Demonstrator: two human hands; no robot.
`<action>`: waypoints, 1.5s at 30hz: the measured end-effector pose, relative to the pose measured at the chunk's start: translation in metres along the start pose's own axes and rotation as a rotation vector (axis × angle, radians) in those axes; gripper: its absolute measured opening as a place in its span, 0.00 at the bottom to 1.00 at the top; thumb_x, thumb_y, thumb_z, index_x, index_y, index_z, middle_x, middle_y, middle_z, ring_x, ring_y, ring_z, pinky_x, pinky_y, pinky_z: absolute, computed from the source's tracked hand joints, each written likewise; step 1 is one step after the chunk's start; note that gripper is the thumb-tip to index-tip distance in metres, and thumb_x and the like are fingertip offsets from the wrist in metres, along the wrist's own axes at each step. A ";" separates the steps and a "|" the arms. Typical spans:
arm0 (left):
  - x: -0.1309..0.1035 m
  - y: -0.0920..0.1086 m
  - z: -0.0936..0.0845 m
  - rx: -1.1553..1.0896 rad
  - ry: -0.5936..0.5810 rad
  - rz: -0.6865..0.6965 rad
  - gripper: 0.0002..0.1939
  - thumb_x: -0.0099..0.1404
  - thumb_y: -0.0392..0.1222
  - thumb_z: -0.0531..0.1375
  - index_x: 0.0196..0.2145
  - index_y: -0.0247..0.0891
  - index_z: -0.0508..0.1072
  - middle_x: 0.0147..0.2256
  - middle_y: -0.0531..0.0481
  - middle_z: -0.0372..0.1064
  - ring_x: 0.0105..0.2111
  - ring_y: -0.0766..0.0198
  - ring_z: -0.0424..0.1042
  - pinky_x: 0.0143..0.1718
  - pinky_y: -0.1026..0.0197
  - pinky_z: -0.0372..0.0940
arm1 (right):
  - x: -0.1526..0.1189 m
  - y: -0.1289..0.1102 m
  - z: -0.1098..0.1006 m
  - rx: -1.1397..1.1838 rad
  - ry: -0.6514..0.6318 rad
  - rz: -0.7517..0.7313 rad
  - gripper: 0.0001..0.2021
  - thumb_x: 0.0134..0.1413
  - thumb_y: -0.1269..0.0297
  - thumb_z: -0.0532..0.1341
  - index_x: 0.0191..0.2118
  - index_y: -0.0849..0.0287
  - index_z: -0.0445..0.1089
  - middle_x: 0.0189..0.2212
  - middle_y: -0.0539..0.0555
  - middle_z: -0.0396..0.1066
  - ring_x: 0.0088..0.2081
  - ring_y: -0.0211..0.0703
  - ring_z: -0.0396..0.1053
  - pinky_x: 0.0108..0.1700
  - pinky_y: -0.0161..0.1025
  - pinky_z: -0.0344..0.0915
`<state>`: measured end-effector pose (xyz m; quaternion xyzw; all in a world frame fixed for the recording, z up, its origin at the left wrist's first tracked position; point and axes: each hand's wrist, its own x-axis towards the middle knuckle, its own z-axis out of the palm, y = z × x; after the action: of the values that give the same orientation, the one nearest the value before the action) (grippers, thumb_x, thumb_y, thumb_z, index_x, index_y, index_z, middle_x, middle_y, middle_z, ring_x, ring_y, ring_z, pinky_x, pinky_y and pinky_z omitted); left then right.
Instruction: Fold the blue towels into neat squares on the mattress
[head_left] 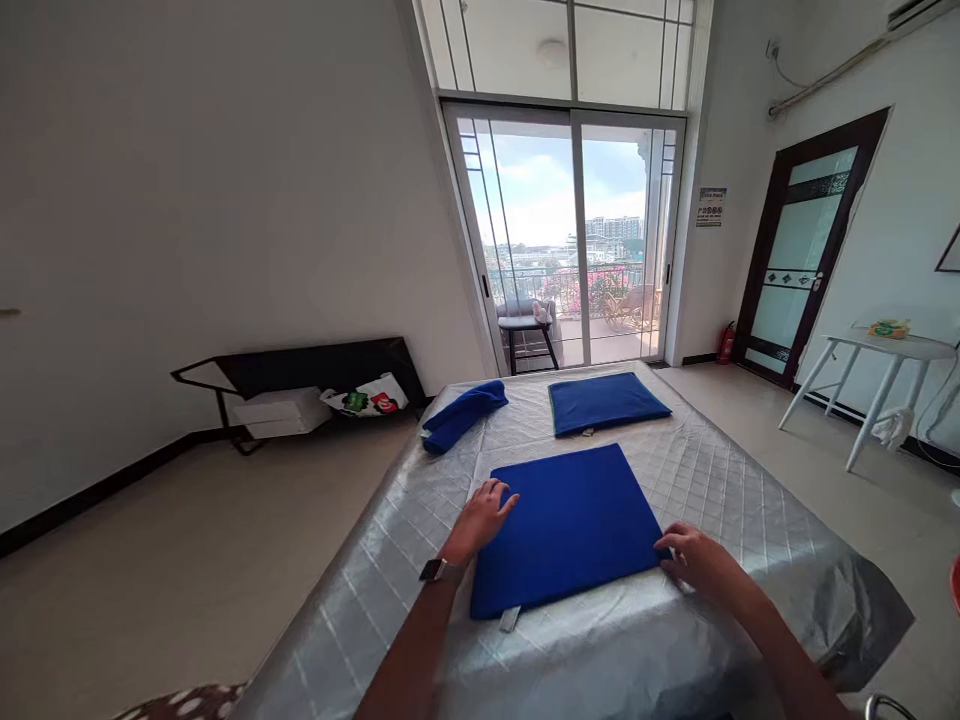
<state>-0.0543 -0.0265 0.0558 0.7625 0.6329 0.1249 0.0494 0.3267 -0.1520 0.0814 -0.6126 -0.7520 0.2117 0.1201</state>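
Note:
A blue folded cloth (574, 530) lies flat on the silver quilted cover (390, 580). My left hand (480, 515) rests at its upper left edge, fingers bent and thumb apart, holding nothing visible. At the cloth's lower right corner is my right hand (690, 555), its thumb and fingertips at the edge; whether they grip the fabric is hard to tell. Beyond it lies a second flat blue cloth (609, 402), and a narrow, rumpled blue cloth (463, 415) sits to the left of that one. A small white tag (509, 619) sticks out from the near cloth's front edge.
A black bench frame (322, 370) with white boxes (281, 412) stands by the left wall. Past the far edge are glass sliding doors (581, 240) and a dark stool (525, 325). On the right are a white table (885, 345) and a dark-framed door (814, 245).

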 end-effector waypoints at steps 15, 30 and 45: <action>-0.142 -0.001 0.000 -0.393 0.025 0.119 0.09 0.65 0.45 0.60 0.38 0.45 0.79 0.46 0.48 0.75 0.46 0.56 0.76 0.53 0.53 0.69 | 0.002 0.016 0.004 -0.072 0.108 -0.189 0.13 0.61 0.63 0.59 0.41 0.49 0.82 0.42 0.55 0.79 0.42 0.48 0.78 0.48 0.42 0.72; -0.146 -0.009 0.014 -0.213 0.157 0.292 0.14 0.74 0.45 0.53 0.40 0.45 0.79 0.43 0.51 0.78 0.43 0.60 0.79 0.48 0.57 0.74 | 0.015 0.029 0.024 0.238 0.456 -0.368 0.12 0.67 0.61 0.54 0.44 0.50 0.76 0.42 0.54 0.80 0.39 0.47 0.79 0.44 0.44 0.77; -0.148 -0.011 0.016 -0.037 0.313 0.333 0.14 0.74 0.40 0.51 0.44 0.44 0.77 0.42 0.49 0.79 0.42 0.60 0.80 0.45 0.58 0.75 | 0.007 0.025 0.014 0.250 0.461 -0.395 0.18 0.69 0.51 0.53 0.43 0.49 0.79 0.43 0.56 0.80 0.41 0.50 0.79 0.45 0.47 0.78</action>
<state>-0.0857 -0.1677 0.0192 0.8266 0.4961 0.2595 -0.0566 0.3414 -0.1435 0.0570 -0.4671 -0.7776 0.1304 0.4002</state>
